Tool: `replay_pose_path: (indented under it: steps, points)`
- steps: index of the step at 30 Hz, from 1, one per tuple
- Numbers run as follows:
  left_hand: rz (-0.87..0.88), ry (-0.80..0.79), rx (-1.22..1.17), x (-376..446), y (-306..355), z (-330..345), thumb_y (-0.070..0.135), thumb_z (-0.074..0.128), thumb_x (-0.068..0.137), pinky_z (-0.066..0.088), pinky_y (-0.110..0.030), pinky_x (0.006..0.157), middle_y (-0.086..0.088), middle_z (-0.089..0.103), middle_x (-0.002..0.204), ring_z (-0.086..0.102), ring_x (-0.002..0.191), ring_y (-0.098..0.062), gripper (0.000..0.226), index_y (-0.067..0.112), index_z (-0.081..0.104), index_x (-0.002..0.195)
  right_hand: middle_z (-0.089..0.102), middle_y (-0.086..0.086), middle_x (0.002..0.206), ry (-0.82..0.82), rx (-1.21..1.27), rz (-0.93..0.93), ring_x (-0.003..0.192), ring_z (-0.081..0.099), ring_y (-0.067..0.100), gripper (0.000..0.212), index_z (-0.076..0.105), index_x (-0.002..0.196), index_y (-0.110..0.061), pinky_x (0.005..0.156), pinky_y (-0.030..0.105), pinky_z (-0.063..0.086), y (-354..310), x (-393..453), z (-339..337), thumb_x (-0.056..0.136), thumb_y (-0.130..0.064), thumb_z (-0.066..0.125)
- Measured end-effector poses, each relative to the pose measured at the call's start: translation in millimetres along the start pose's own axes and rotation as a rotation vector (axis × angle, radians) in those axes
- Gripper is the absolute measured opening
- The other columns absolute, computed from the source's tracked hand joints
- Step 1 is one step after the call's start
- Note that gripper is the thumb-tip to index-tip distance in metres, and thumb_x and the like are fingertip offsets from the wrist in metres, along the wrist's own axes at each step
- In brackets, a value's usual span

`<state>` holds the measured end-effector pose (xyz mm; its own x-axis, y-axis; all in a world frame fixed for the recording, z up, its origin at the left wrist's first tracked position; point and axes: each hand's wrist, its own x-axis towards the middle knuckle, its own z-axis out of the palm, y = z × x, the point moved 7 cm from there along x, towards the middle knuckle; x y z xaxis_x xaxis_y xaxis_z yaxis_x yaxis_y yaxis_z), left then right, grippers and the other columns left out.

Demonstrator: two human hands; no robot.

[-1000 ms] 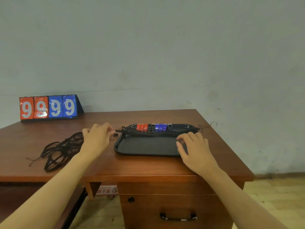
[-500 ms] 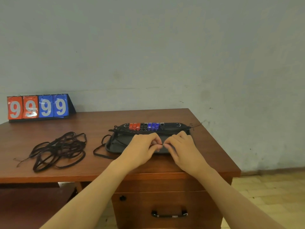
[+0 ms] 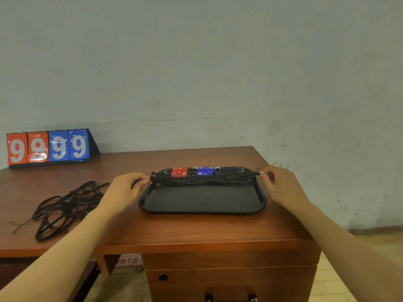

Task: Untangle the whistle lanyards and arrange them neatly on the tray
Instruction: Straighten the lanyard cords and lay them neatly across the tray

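Two hands stretch one black lanyard across the far part of the tray: our left hand pinches its end at the tray's left rim, our right hand pinches the other end at the right rim. Behind the cord we see a row of red, black and blue whistles. A tangled pile of lanyards lies on the desk, left of the tray.

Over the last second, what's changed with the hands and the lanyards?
The hands met at the tray's middle, then drew apart: left hand to the left rim, right hand to the right, each pinching an end of a lanyard stretched across the tray below the whistles. The tangled pile and the whistle row stayed put.
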<state>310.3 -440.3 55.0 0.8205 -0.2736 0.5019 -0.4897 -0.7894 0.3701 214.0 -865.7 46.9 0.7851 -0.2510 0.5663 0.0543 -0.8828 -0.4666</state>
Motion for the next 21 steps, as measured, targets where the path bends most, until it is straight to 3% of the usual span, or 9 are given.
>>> replay_pose_path:
  steps: [6,10,15,21]
  points:
    - [-0.154,0.052,-0.017,17,-28,20,0.032,0.069,0.093,0.048,-0.030,0.077,0.009,0.071,0.092,0.059,0.082,-0.008,0.005,0.031,0.074,0.093,0.064,-0.013,0.086,-0.006,0.058,0.087,0.083,0.060,0.006,0.013,0.072,0.096,-0.022,0.080,0.023,0.050,24,16,18,0.096,-0.030,0.063]
    - [-0.233,0.082,-0.032,29,-43,28,0.042,0.072,0.089,0.047,-0.027,0.069,0.011,0.065,0.084,0.058,0.077,-0.003,0.013,0.030,0.067,0.088,0.067,-0.016,0.086,-0.033,0.064,0.063,0.077,0.057,-0.003,0.007,0.073,0.092,-0.028,0.068,0.009,0.038,29,22,26,0.093,-0.032,0.068]
    - [-0.220,0.027,0.011,42,-46,34,0.048,0.070,0.088,0.053,-0.030,0.072,0.014,0.066,0.084,0.062,0.080,-0.006,0.015,0.035,0.064,0.085,0.073,-0.010,0.095,-0.061,0.054,0.052,0.082,0.061,0.002,0.011,0.076,0.100,-0.026,0.074,0.013,0.041,32,28,35,0.092,-0.028,0.069]
    - [-0.163,0.015,0.096,42,-41,27,0.051,0.062,0.093,0.057,-0.035,0.074,0.009,0.065,0.090,0.062,0.080,-0.008,0.022,0.030,0.067,0.097,0.072,-0.010,0.098,-0.053,0.115,0.093,0.081,0.060,-0.003,0.024,0.073,0.115,-0.027,0.076,0.012,0.042,38,27,30,0.091,-0.030,0.070]
